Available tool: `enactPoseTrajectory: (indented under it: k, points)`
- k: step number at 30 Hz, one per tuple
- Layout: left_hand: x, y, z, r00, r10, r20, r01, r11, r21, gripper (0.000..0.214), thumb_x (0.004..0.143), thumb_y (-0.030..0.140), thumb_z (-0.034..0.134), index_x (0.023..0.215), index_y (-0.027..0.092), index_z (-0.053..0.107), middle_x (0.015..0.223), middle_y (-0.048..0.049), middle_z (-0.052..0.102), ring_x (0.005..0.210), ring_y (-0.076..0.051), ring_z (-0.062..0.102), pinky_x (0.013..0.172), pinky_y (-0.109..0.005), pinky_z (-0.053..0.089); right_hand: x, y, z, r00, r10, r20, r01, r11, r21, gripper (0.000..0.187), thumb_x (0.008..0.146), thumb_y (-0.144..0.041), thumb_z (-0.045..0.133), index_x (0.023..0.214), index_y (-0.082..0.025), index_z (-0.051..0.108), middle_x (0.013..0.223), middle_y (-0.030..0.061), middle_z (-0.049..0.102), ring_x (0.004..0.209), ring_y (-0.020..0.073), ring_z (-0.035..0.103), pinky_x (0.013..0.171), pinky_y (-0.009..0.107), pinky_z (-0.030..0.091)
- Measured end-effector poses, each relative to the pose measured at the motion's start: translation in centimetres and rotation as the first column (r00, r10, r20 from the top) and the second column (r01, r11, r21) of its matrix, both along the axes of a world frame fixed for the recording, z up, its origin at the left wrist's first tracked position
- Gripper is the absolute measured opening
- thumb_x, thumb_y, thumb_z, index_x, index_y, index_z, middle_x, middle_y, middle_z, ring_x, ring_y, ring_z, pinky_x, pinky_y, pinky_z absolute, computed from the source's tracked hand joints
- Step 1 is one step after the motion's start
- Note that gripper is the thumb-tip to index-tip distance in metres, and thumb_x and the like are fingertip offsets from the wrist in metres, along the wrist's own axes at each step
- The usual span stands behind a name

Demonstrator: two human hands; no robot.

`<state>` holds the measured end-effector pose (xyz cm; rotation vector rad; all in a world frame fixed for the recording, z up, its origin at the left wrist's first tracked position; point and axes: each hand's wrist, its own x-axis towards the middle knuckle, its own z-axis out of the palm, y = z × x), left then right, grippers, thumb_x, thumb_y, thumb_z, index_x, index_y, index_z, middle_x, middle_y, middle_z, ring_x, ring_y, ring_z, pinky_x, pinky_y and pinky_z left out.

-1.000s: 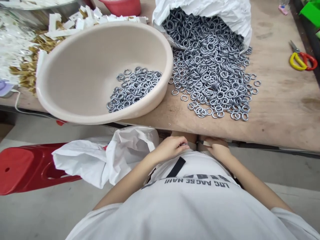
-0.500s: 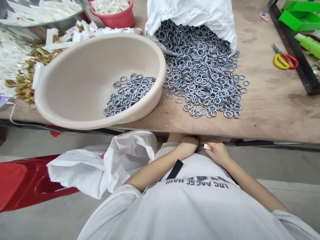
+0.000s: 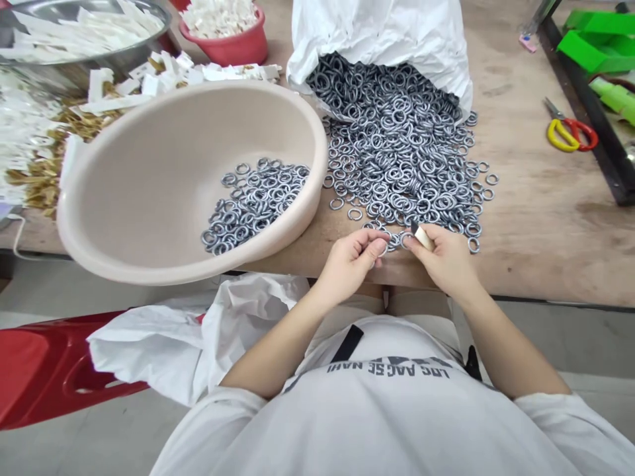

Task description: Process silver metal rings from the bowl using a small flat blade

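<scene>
My left hand (image 3: pixel 350 263) is at the front edge of the table, thumb and fingers pinched on a grey metal ring (image 3: pixel 383 250). My right hand (image 3: pixel 449 258) is closed around a small white stick with a black end (image 3: pixel 424 237). Another ring (image 3: pixel 405 238) shows at its fingertips; whether it is gripped or only touched I cannot tell. Just beyond both hands spreads a pile of grey metal rings (image 3: pixel 397 158), spilling from a white sack (image 3: pixel 381 26). To the left, a large beige basin (image 3: pixel 143 178) holds a smaller heap of rings (image 3: pixel 258 198).
Yellow-and-red scissors (image 3: pixel 570 132) lie at the right, near a black metal bar (image 3: pixel 590 125) and green bins (image 3: pixel 595 49). White and gold parts (image 3: pixel 44 165), a steel bowl (image 3: pixel 64 74) and a red tub (image 3: pixel 231 46) fill the left. A red stool (image 3: pixel 44 363) stands below.
Both hands have risen from below the table edge to the near side of the ring pile. The left now pinches a ring; the white stick is still in the right.
</scene>
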<state>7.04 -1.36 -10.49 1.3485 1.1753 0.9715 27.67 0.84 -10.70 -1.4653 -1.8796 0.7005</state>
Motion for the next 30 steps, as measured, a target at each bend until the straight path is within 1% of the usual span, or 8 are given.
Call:
enactPoseTrajectory:
  k: [3,5,9,15,20,23,26,30]
  points:
    - [0.0,1.7,-0.5,0.983,0.018,0.181,0.005,0.992,-0.126,0.042,0.094,0.054,0.059,0.106,0.015,0.068,0.068,-0.0009,0.063,0.050,-0.008,0.044,0.047,-0.021,0.032,-0.4,1.8,0.0,0.998,-0.059,0.013,0.057,0.991,0.122,0.021,0.091,-0.039,0.067,0.101,-0.021,0.072,0.086,0.0031,0.070,0.078,0.0203,0.061,0.072,0.032,0.043]
    - [0.3,2.1,-0.7,0.963,0.029,0.269,0.017,0.986,-0.167,0.042,0.093,0.055,0.061,0.107,0.016,0.063,0.068,-0.0004,0.063,0.049,-0.008,0.043,0.046,-0.020,0.031,-1.2,1.6,0.1,0.997,-0.024,-0.075,0.034,0.989,0.145,0.022,0.092,-0.040,0.066,0.101,-0.022,0.072,0.095,0.0053,0.071,0.086,0.0212,0.063,0.078,0.033,0.045]
    - [1.1,2.0,-1.1,0.951,0.036,0.309,0.018,0.985,-0.171,0.037,0.094,0.057,0.058,0.104,0.021,0.053,0.064,0.0035,0.061,0.048,-0.009,0.044,0.046,-0.019,0.031,-3.0,0.9,0.2,0.964,0.110,-0.241,-0.130,0.989,-0.069,0.032,0.095,-0.042,0.063,0.072,-0.020,0.065,0.073,-0.0001,0.063,0.071,0.0152,0.056,0.067,0.028,0.041]
    - [1.0,2.1,-1.0,0.990,-0.036,0.137,0.051,0.993,-0.110,0.042,0.099,0.058,0.048,0.081,0.020,0.049,0.055,0.0029,0.058,0.049,-0.009,0.045,0.052,-0.022,0.033,-3.3,1.9,0.0,0.901,0.060,-0.429,-0.167,0.962,-0.217,0.043,0.091,-0.051,0.066,0.066,-0.020,0.051,0.060,-0.0061,0.042,0.058,0.0102,0.038,0.055,0.025,0.031]
    - [1.3,1.6,-0.6,0.962,-0.024,0.272,0.076,0.980,-0.184,0.045,0.098,0.061,0.046,0.081,0.020,0.050,0.050,0.0041,0.056,0.043,-0.009,0.041,0.047,-0.023,0.030,-3.4,1.5,-0.2,0.888,0.105,-0.447,-0.150,0.987,-0.065,0.028,0.087,-0.046,0.073,0.103,-0.023,0.067,0.092,0.0008,0.067,0.083,0.0161,0.061,0.078,0.030,0.048]
    - [1.5,1.2,-0.6,0.955,-0.028,0.294,0.089,0.976,-0.197,0.044,0.098,0.061,0.047,0.080,0.020,0.049,0.048,0.0040,0.056,0.041,-0.009,0.039,0.045,-0.023,0.028,-3.4,1.5,-0.2,0.869,0.136,-0.475,-0.200,0.976,-0.087,0.026,0.091,-0.047,0.068,0.099,-0.023,0.069,0.090,0.0010,0.068,0.081,0.0164,0.062,0.077,0.030,0.050]
    - [1.5,1.0,-0.7,0.938,-0.012,0.346,0.095,0.970,-0.224,0.043,0.098,0.059,0.048,0.078,0.021,0.046,0.047,0.0047,0.055,0.039,-0.008,0.035,0.043,-0.022,0.025,-2.8,1.4,-0.1,0.890,0.129,-0.437,-0.182,0.980,-0.082,0.028,0.096,-0.049,0.060,0.093,-0.022,0.067,0.082,0.0002,0.066,0.073,0.0151,0.059,0.069,0.029,0.047]
    - [1.5,0.9,-0.8,0.908,0.063,0.415,0.042,0.970,-0.240,0.042,0.098,0.055,0.050,0.076,0.020,0.046,0.048,0.0050,0.053,0.041,-0.007,0.039,0.044,-0.022,0.027,-2.1,0.3,0.3,0.958,0.248,-0.143,-0.231,0.964,0.128,0.032,0.097,-0.052,0.057,0.090,-0.022,0.065,0.077,0.0012,0.062,0.070,0.0156,0.056,0.065,0.029,0.040]
